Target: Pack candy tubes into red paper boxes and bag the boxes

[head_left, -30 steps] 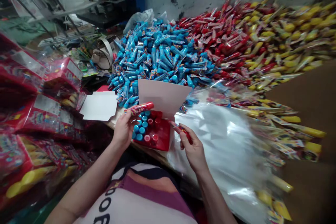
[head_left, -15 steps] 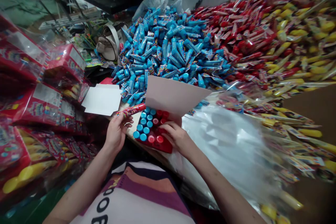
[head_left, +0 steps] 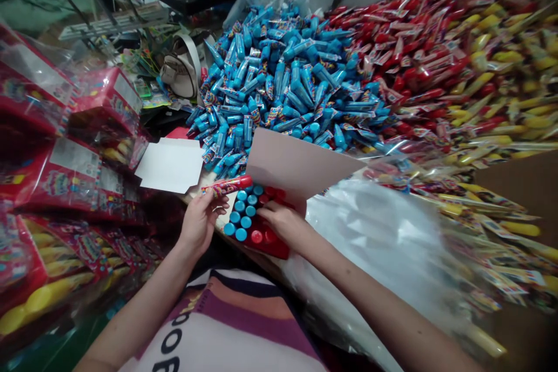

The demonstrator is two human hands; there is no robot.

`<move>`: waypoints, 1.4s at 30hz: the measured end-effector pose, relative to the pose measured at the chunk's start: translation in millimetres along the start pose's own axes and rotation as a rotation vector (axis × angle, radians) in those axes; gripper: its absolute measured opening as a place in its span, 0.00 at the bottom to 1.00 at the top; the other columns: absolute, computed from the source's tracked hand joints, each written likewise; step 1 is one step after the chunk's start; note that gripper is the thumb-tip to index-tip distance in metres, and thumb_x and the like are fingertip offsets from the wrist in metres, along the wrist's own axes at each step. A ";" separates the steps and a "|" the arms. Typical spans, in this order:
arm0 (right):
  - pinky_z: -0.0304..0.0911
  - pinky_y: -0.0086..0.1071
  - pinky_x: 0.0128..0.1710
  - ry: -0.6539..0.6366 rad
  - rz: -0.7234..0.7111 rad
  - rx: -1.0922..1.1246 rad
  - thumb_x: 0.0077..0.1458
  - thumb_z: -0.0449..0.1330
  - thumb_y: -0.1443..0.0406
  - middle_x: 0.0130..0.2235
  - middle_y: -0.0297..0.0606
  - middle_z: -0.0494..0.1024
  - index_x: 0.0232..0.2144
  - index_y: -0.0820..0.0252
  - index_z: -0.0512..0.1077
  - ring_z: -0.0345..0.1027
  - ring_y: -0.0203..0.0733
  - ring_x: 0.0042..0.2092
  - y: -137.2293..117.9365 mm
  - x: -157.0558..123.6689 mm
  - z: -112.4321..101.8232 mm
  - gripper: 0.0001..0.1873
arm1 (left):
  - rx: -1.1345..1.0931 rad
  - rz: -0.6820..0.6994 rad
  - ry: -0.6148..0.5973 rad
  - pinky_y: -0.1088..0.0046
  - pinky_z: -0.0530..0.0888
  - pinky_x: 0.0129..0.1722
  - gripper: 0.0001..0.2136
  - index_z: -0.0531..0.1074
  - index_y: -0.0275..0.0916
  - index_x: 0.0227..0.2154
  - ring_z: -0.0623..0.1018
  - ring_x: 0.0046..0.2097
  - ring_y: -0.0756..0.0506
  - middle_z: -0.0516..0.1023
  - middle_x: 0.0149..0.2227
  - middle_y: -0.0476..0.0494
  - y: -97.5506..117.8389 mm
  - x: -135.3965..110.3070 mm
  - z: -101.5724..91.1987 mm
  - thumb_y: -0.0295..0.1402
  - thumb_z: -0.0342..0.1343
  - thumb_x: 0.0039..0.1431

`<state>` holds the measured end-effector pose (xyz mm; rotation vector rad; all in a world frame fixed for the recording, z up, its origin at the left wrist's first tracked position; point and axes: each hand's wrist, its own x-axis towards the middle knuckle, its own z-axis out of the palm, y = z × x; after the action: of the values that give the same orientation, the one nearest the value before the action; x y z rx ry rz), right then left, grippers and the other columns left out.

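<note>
My left hand holds a red-capped tube with a colourful printed label, tilted beside the box's left edge. A red carton stands in front of me, its pale flap raised at the back. Blue-capped tubes stand upright in rows along its left side, and red-capped tubes fill part of the right. Down among the red caps, my right hand has its fingers bent together; what they grip, if anything, is hidden.
Behind the carton lies a heap of blue wrapped tubes, with red ones and yellow ones to the right. A clear plastic bag lies right of the carton. Packed red boxes are stacked left, near a white card flap.
My right hand has shifted left and deeper over the red caps, its fingers drawn closer together. My left hand still holds the red tube, now slightly further right in view.
</note>
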<state>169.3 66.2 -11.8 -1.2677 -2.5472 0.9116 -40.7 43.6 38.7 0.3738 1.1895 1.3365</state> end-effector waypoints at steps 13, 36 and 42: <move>0.69 0.29 0.25 0.693 0.370 0.969 0.50 0.63 0.52 0.33 0.34 0.76 0.39 0.58 0.70 0.70 0.34 0.26 -13.5 -45.5 -27.2 0.19 | 0.773 0.298 -0.354 0.67 0.71 0.42 0.18 0.68 0.38 0.54 0.76 0.41 0.45 0.77 0.42 0.40 -41.7 -38.5 11.7 0.38 0.50 0.63; 0.70 0.33 0.40 0.452 0.030 0.011 0.64 0.53 0.63 0.41 0.43 0.72 0.44 0.58 0.70 0.72 0.42 0.41 -26.2 -27.5 24.1 0.10 | 1.656 1.188 -0.645 0.63 0.54 0.63 0.20 0.66 0.34 0.57 0.63 0.63 0.40 0.72 0.57 0.38 -98.2 -59.9 -42.9 0.33 0.48 0.64; 0.71 0.31 0.37 0.387 0.015 -0.055 0.64 0.52 0.63 0.40 0.43 0.72 0.41 0.59 0.71 0.72 0.42 0.40 -30.5 -25.3 27.4 0.09 | 1.648 1.185 -0.662 0.63 0.58 0.62 0.21 0.65 0.33 0.58 0.64 0.63 0.39 0.71 0.56 0.36 -97.7 -58.3 -44.8 0.31 0.48 0.63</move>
<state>154.2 20.5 -12.9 -1.3287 -2.2730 0.5365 -12.8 -52.3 -31.8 2.7487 1.2090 0.5617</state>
